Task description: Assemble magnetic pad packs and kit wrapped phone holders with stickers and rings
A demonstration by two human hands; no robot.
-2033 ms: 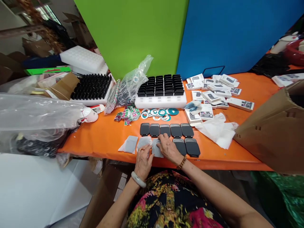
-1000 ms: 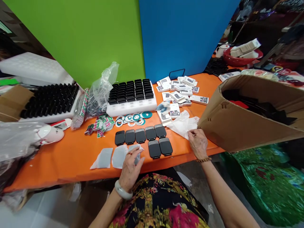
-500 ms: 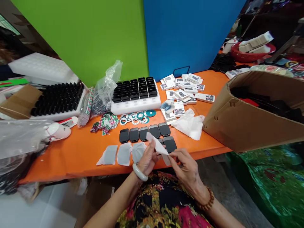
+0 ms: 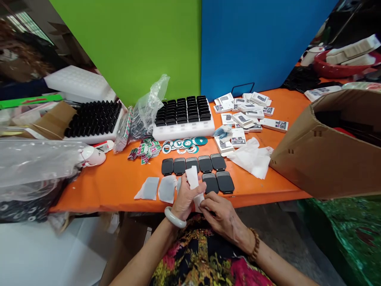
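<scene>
At the front edge of the orange table (image 4: 119, 182), my left hand (image 4: 186, 196) and my right hand (image 4: 220, 214) both pinch a small white pouch (image 4: 193, 178) that stands upright between them. My left wrist wears a pale bangle, my right a bead bracelet. Several flat black rounded pieces (image 4: 205, 163) lie in two rows just beyond my hands. Two pouches with grey contents (image 4: 157, 188) lie to the left of my left hand.
A white tray of black parts (image 4: 183, 119) stands behind, with teal ring stickers (image 4: 184, 143) and green labels (image 4: 145, 150) before it. Small white boxes (image 4: 247, 113) and white pouches (image 4: 251, 159) lie right. An open cardboard box (image 4: 330, 151) overhangs the right edge.
My right hand reached to the white pile by the cardboard box, then came back with a white pouch. Both hands now hold it closer to me, more upright.
</scene>
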